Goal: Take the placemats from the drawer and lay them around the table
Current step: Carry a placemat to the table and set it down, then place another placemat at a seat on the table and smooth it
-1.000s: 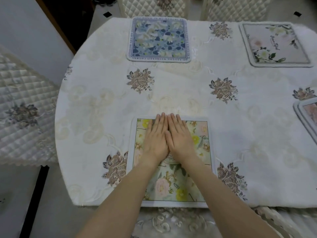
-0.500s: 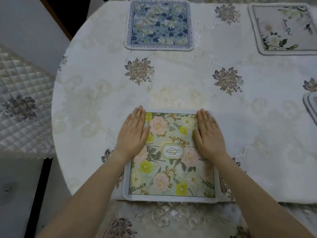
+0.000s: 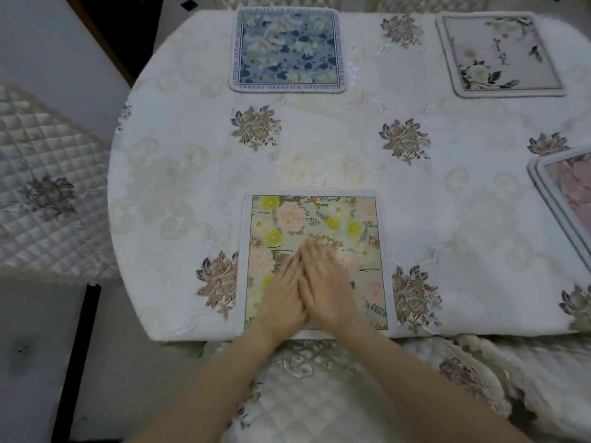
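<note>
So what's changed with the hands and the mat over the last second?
Half a second ago the hands lay apart at the mat's side edges; now the left hand and right hand are back together, flat on the middle of the yellow floral placemat. Nothing was gripped. The mat stayed at the near table edge.

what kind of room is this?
Likely a home dining room: an oval table under an embroidered cream tablecloth, quilted chair covers, and floral placemats such as the blue one set around it.
</note>
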